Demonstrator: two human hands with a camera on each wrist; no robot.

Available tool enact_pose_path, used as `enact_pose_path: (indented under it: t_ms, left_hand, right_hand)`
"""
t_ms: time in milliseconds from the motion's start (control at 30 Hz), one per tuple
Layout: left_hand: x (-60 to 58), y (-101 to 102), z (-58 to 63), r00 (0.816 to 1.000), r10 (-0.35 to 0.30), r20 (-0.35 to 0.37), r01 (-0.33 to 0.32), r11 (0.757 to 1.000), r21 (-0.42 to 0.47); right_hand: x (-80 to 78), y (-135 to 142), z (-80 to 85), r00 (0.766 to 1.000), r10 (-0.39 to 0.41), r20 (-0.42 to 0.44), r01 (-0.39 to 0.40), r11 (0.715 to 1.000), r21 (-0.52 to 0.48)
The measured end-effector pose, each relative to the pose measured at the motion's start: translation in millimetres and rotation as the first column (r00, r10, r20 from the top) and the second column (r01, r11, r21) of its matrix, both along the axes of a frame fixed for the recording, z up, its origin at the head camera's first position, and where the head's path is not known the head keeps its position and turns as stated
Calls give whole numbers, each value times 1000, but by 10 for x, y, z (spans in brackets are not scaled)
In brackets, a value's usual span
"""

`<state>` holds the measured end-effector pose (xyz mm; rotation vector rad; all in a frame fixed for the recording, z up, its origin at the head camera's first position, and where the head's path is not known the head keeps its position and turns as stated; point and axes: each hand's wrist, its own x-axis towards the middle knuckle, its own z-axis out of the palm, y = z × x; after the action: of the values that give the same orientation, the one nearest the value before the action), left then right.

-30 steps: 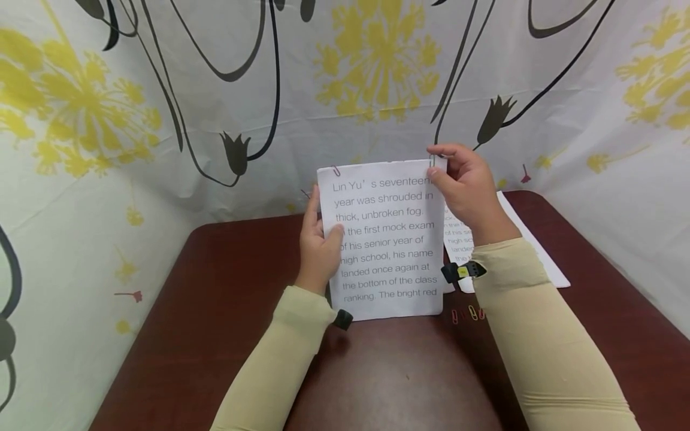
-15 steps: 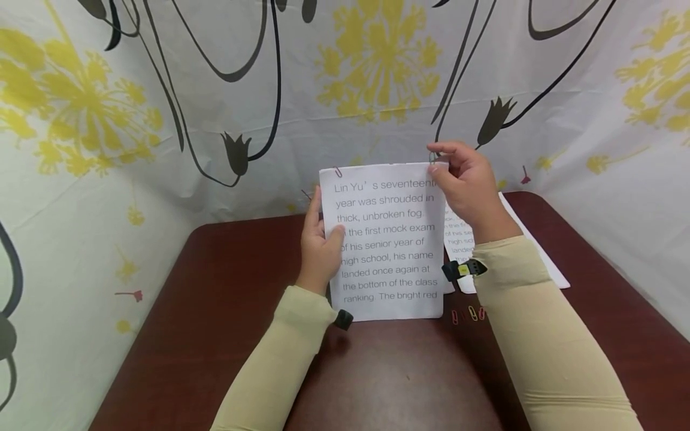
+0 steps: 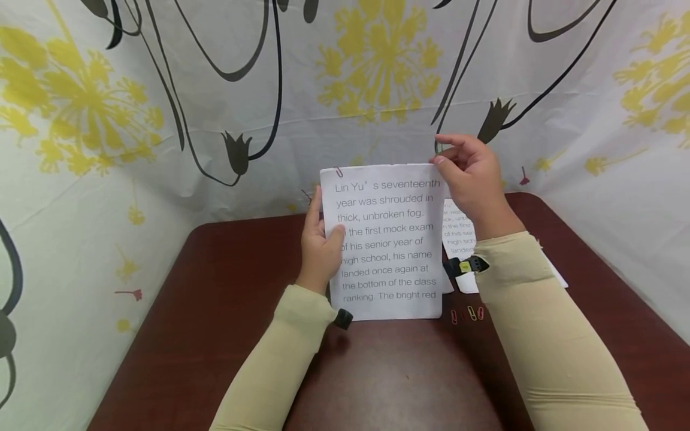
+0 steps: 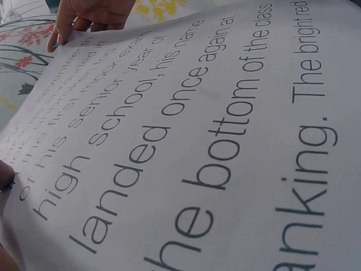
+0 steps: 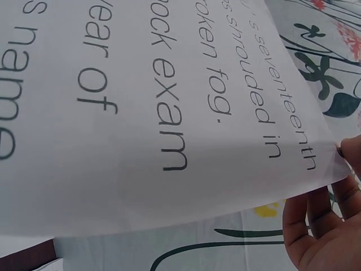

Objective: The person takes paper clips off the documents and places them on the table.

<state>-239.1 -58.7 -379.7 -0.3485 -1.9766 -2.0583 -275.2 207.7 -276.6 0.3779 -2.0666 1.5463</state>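
My left hand point(image 3: 319, 251) grips a printed sheet of paper point(image 3: 385, 251) by its left edge, thumb on the front and fingers behind. The sheet is raised toward upright above the table, and whether it is a stack I cannot tell. A red paper clip point(image 3: 339, 172) sits on its top left edge. At the top right corner, my right hand point(image 3: 474, 176) pinches a thin greenish paper clip point(image 3: 438, 145) between thumb and fingers. That clip stands just above the paper's edge. In the right wrist view the fingers point(image 5: 299, 220) are beside the corner; the clip is hardly visible there.
More printed sheets point(image 3: 458, 230) lie on the dark red table point(image 3: 242, 311) behind the right forearm. Several paper clips, among them a yellow clip point(image 3: 472, 313) and a red clip point(image 3: 454, 317), lie near that forearm. A patterned cloth point(image 3: 302, 90) hangs behind the table.
The right hand has moved up and slightly right, drawing the greenish paper clip upward off the sheet's top right corner. The left hand and sheet stay nearly still.
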Motion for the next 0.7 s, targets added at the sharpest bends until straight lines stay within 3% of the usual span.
enact_pose_path:
  t_ms: [533, 700]
  left_hand:
    - [-5, -2, -12, 999, -16, -29, 16, 1000, 5]
    - [-10, 2, -7, 999, -19, -33, 20, 1000, 15]
  right_hand:
    - [70, 118, 59, 999, -18, 30, 18, 1000, 5]
    - [124, 177, 72, 999, -20, 47, 17, 999, 47]
